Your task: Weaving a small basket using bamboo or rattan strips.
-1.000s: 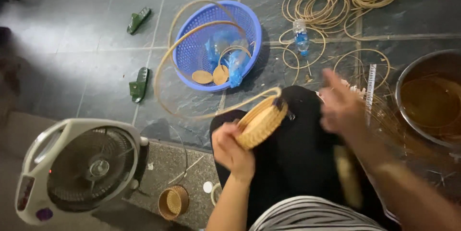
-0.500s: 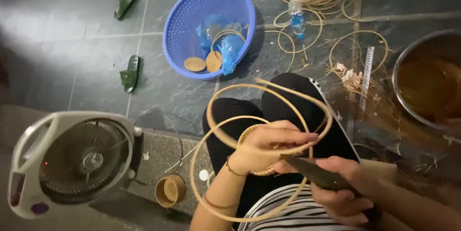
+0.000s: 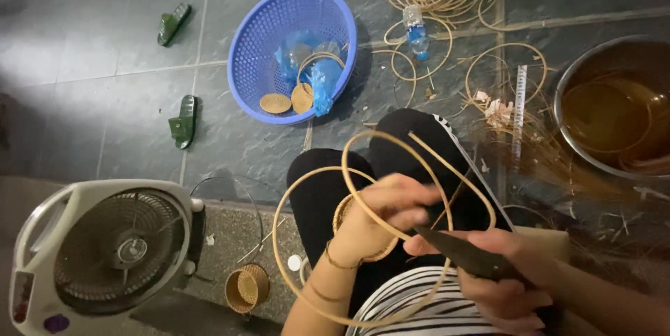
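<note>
Over the lap, the left hand [image 3: 387, 214] grasps the looped rattan strand [image 3: 363, 161] while the right hand [image 3: 499, 277] clenches a dark knife [image 3: 460, 252], whose point could nick the close left fingers.

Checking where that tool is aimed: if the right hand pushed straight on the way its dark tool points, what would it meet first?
Probably the left hand: the right hand aims its dark tool up-left at those fingers, near the rattan loop. Depth is unclear.

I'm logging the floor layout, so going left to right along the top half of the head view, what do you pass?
Green sandal → blue basket → plastic bottle → ruler → metal basin.
</note>
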